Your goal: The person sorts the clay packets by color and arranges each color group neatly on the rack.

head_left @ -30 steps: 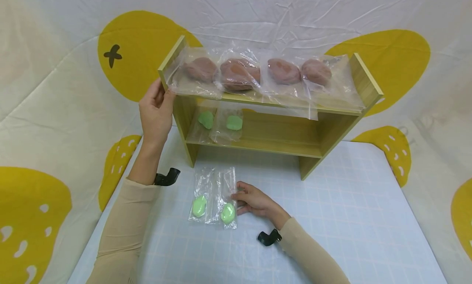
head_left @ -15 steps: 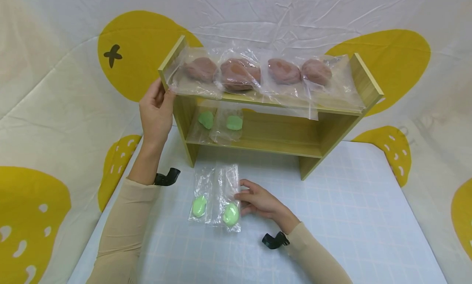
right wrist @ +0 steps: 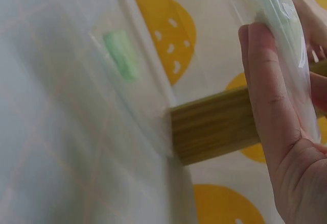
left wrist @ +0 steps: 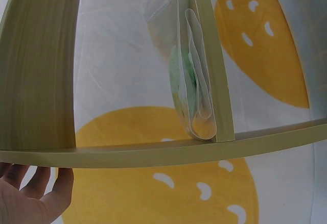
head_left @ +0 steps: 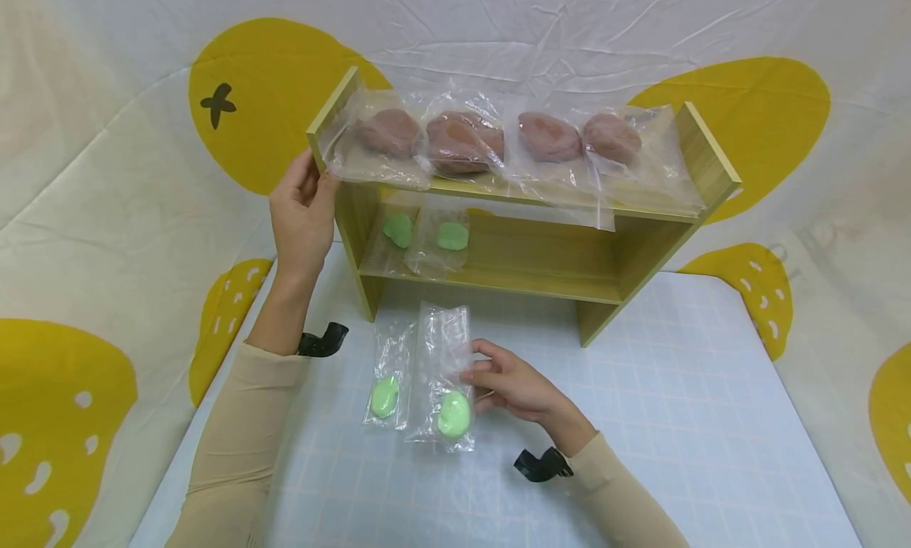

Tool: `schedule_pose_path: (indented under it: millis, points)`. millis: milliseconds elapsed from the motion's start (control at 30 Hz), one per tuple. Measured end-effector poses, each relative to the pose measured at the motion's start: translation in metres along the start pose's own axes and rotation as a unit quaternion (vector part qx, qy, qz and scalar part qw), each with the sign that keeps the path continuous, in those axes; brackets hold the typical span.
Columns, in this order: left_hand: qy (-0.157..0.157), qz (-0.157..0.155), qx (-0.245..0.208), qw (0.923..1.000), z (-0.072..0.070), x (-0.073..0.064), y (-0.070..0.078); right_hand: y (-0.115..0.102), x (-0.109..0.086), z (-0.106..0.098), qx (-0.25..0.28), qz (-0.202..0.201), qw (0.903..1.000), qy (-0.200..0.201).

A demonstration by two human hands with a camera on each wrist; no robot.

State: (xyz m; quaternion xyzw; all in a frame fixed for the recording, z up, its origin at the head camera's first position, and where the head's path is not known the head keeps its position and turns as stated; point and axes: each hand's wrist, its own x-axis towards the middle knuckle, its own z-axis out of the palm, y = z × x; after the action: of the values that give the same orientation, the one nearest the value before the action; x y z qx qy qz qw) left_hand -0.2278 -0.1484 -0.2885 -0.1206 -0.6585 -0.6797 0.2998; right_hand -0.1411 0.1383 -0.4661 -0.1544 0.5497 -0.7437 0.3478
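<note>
My right hand [head_left: 515, 386] pinches the right edge of a clear plastic bag [head_left: 443, 338] with a light green lump [head_left: 454, 414] in it. In the right wrist view that bag [right wrist: 291, 45] stands on edge between thumb and fingers, above the tabletop. A similar bag with a green lump [head_left: 384, 398] lies flat to its left. My left hand [head_left: 302, 208] is at the upper left of a two-tier wooden shelf [head_left: 548, 259]. Its bent fingers [left wrist: 61, 188] touch the outer face of the side panel in the left wrist view.
Several clear bags with reddish-brown lumps [head_left: 465, 143] line the top tier, some hanging over its front edge. On the lower tier, two bags with green lumps [head_left: 397, 230] sit at the left end. A pale checked cloth [head_left: 676, 421] covers the table.
The right hand has drawn its bag a little rightward and off the other bag, so a gap now shows between them. The left hand and shelf have stayed put.
</note>
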Motion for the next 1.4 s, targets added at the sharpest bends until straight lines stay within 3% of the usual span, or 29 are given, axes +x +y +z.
schedule_pose_path:
  millis: [500,867,1167,1400]
  points:
    - [-0.001,0.0,0.009,1.0,0.001,0.0,0.002,-0.043,-0.013,-0.004,-0.04,-0.066,0.997,0.008]
    - [-0.003,-0.002,0.011,0.9999,0.0,-0.001,0.001,-0.084,-0.009,-0.025,-0.031,-0.113,0.9923,0.038]
    - [-0.005,0.001,0.016,0.9999,0.0,-0.001,0.001,-0.112,0.009,-0.047,-0.029,-0.12,0.9842,0.127]
    - [0.0,0.002,0.019,0.9998,0.0,-0.001,0.001,-0.118,0.026,-0.056,-0.035,-0.128,0.9794,0.152]
